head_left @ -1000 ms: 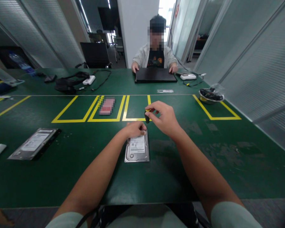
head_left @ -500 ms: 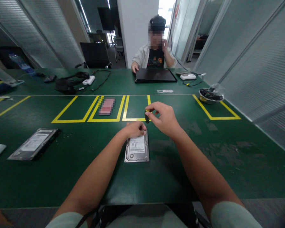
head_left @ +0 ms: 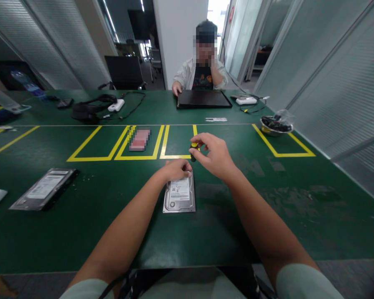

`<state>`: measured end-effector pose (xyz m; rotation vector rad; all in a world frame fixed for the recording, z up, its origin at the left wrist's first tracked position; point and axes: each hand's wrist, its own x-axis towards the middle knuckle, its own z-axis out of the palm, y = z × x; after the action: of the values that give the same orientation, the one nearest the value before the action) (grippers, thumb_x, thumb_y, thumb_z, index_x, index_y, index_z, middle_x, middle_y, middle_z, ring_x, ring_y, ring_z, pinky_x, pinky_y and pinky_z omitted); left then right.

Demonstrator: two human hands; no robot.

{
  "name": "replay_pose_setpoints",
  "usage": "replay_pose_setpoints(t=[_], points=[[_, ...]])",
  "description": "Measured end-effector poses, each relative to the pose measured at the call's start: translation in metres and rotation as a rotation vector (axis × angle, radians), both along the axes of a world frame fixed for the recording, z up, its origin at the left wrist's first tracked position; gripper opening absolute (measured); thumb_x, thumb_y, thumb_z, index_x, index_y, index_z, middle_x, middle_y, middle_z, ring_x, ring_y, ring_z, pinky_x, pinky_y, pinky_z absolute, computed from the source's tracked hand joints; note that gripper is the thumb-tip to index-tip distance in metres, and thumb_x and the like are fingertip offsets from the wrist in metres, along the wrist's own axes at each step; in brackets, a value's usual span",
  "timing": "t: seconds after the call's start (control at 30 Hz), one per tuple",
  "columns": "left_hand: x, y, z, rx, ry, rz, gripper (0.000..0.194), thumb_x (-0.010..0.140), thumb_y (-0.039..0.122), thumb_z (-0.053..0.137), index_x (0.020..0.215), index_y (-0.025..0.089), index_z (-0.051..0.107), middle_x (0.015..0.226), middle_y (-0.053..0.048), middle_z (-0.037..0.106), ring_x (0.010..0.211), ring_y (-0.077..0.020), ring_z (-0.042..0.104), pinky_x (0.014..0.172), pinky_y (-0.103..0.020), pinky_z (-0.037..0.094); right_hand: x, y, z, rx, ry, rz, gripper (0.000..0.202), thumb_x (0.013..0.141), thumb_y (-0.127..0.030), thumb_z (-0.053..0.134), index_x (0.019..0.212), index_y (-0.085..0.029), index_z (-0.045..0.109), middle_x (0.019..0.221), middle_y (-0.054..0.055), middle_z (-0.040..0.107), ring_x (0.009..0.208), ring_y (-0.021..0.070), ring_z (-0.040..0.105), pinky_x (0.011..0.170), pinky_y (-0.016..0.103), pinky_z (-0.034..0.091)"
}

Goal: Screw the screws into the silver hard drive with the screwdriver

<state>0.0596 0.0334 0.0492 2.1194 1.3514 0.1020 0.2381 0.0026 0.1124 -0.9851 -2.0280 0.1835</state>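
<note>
A silver hard drive with a white label lies on the green table in front of me. My left hand rests across its far end, thumb and fingers pinched together by the far right corner; whatever lies between them is hidden. Just above that corner, my right hand grips a short screwdriver by its black and yellow handle. The screwdriver stands roughly upright. Its lower tip is hidden behind my left fingers.
Another hard drive lies at left. Yellow tape outlines mark the table, with a blurred pink item inside one. A metal bowl of dark parts stands at right. Across the table a person sits behind a black panel.
The screwdriver handle has turned and tilted slightly in my right fingers, showing more of its yellow top. My left hand stays put. The person opposite moved a raised hand inward to the face.
</note>
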Motion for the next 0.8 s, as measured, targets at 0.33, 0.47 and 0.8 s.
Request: replay_pose_setpoints(t=[0.33, 0.47, 0.8], points=[[0.0001, 0.0003, 0.0001, 0.002, 0.003, 0.007, 0.019, 0.077, 0.029, 0.066, 0.093, 0.02, 0.066, 0.089, -0.001, 0.069, 0.084, -0.0195, 0.062, 0.08, -0.033, 0.039, 0.0012, 0.0002, 0.0008, -0.083, -0.032, -0.018, 0.021, 0.082, -0.019, 0.067, 0.102, -0.021, 0.061, 0.096, 0.003, 0.069, 0.083, 0.0168, 0.063, 0.071, 0.031, 0.046], [0.0, 0.0015, -0.0029, 0.0, -0.008, 0.003, 0.019, 0.077, 0.029, 0.065, 0.093, 0.02, 0.066, 0.089, -0.001, 0.069, 0.083, -0.0191, 0.062, 0.076, -0.031, 0.04, 0.0006, 0.0, 0.0013, -0.035, -0.033, 0.003, 0.017, 0.083, -0.019, 0.066, 0.1, -0.019, 0.063, 0.097, 0.004, 0.068, 0.085, 0.0168, 0.062, 0.07, 0.03, 0.046], [-0.0009, 0.0023, -0.0052, -0.002, -0.024, 0.005, 0.02, 0.076, 0.028, 0.066, 0.094, 0.02, 0.067, 0.087, -0.001, 0.068, 0.083, -0.0185, 0.062, 0.074, -0.029, 0.041, 0.0012, -0.0012, 0.0047, 0.002, -0.012, 0.026, 0.021, 0.085, -0.009, 0.057, 0.1, -0.018, 0.068, 0.095, 0.005, 0.068, 0.085, 0.0163, 0.062, 0.07, 0.029, 0.046]])
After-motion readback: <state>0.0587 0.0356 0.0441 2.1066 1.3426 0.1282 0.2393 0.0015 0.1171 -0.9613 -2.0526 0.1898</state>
